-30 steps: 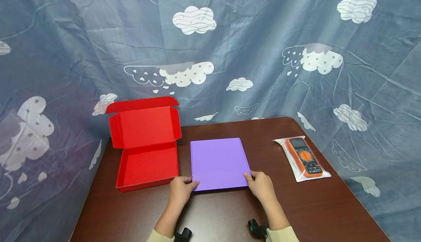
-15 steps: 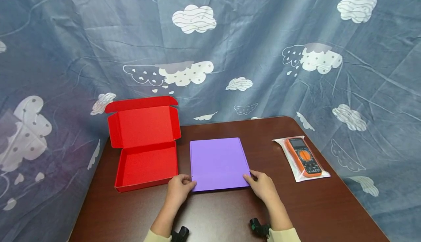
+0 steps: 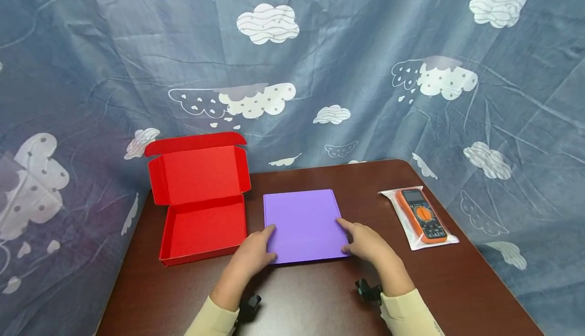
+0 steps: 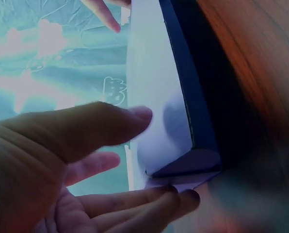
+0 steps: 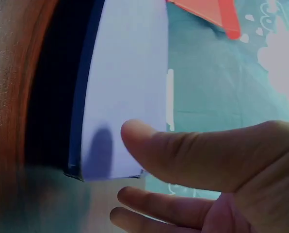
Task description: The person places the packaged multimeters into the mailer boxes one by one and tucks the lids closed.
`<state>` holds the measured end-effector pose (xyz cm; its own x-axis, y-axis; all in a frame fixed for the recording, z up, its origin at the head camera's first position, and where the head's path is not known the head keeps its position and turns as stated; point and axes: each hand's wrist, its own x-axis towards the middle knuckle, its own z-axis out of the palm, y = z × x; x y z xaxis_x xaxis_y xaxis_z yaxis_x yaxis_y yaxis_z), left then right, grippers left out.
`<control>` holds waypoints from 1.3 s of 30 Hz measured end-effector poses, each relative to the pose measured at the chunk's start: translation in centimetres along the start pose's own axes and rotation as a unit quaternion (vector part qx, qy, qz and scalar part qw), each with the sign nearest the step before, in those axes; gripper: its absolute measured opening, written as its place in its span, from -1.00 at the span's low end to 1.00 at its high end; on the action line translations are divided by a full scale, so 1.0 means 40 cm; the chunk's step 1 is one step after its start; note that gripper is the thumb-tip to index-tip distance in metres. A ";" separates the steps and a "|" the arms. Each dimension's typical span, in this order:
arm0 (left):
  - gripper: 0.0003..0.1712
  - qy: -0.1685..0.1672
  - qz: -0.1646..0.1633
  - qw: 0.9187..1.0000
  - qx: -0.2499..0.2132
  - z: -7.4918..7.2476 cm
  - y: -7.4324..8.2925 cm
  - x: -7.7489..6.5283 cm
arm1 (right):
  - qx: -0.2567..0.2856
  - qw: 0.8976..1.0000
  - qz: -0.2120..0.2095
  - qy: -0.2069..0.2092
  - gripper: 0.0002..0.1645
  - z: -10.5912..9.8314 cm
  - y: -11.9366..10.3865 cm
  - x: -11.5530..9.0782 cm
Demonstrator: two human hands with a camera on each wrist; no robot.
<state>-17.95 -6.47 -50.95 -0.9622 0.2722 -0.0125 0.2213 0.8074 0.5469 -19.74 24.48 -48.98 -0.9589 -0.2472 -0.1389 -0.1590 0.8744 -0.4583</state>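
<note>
A closed flat purple box (image 3: 301,224) lies in the middle of the table in the head view. My left hand (image 3: 251,252) is at its near left corner, the index finger stretched along the left side. On the opposite side, my right hand (image 3: 367,242) has its fingers spread by the right edge. In the left wrist view the thumb hovers over the box top (image 4: 154,73) and the lower fingers lie by its corner, contact unclear. The right wrist view has the thumb above the lid and its shadow on the box (image 5: 120,97), the other fingers beside it.
An open red box (image 3: 201,173) with its lid raised stands left of the purple one. At the right, an orange multimeter (image 3: 424,214) lies in a clear plastic bag. Behind the brown table (image 3: 301,300) hangs a blue curtain (image 3: 356,36) with white clouds.
Both hands have let go of the near corners of the purple box. Their fingers have straightened and spread, and the hands reach slightly farther along its sides. The box stays put.
</note>
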 end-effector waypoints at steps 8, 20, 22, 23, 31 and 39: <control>-0.36 -0.005 0.005 0.998 0.055 0.018 0.000 0.016 | -0.034 0.999 -0.012 0.036 -0.19 0.037 0.013 0.020; -0.51 0.040 0.055 0.993 0.093 0.033 -0.014 0.025 | -0.091 0.993 -0.018 0.077 -0.27 0.054 0.004 0.034; -0.50 0.054 0.062 0.991 0.102 0.041 -0.016 0.025 | -0.103 0.990 -0.021 0.092 -0.28 0.064 0.007 0.034; -0.50 0.061 0.066 0.990 0.108 0.046 -0.017 0.025 | -0.109 0.989 -0.023 0.100 -0.29 0.068 0.007 0.034; -0.51 0.114 0.067 0.980 0.147 0.078 -0.015 0.025 | -0.140 0.978 -0.026 0.151 -0.31 0.094 0.010 0.037; -0.58 0.150 0.065 0.969 0.183 0.094 -0.021 0.031 | -0.129 0.971 -0.016 0.201 -0.33 0.124 0.021 0.047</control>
<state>-18.72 -4.84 -54.59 -0.9130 0.2635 0.3114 0.3325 0.9230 0.1938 -20.49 22.69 -53.98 -0.9584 -0.1395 0.2491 -0.1951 0.9571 -0.2143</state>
